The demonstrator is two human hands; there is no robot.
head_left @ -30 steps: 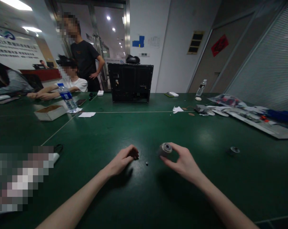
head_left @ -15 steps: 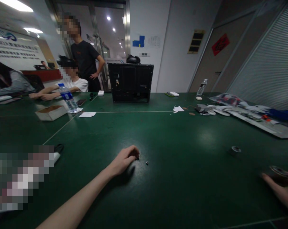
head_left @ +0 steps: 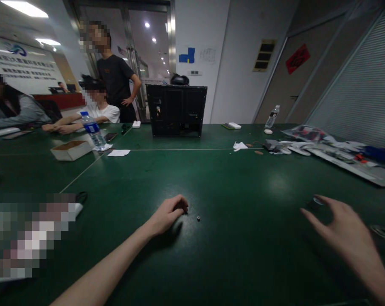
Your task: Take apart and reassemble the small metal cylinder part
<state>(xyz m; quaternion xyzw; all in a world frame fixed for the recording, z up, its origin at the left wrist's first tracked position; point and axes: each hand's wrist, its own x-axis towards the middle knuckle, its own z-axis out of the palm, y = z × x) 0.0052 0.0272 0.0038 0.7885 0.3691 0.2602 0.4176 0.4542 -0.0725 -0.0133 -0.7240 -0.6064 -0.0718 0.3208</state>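
My left hand (head_left: 167,213) rests on the green table (head_left: 211,182) with its fingers curled into a loose fist, pinching something small and dark that I cannot make out. A tiny dark part (head_left: 198,219) lies just right of it. My right hand (head_left: 341,229) hovers at the right with fingers spread and nothing in it, its fingertips over a small dark ring-shaped part (head_left: 316,200). A round grey part (head_left: 383,232) lies flat on the table just right of that hand.
A black metal case (head_left: 176,110) stands at the far middle. A cardboard box (head_left: 71,149) and a water bottle (head_left: 93,129) sit far left near seated people and a standing person. Boards and bags (head_left: 338,153) lie at the right. Another bottle (head_left: 272,116) stands beyond.
My right hand carried the round grey part from the middle to the far right, set it down, let go, and now reaches with spread fingers over the small ring part. The left hand stayed put.
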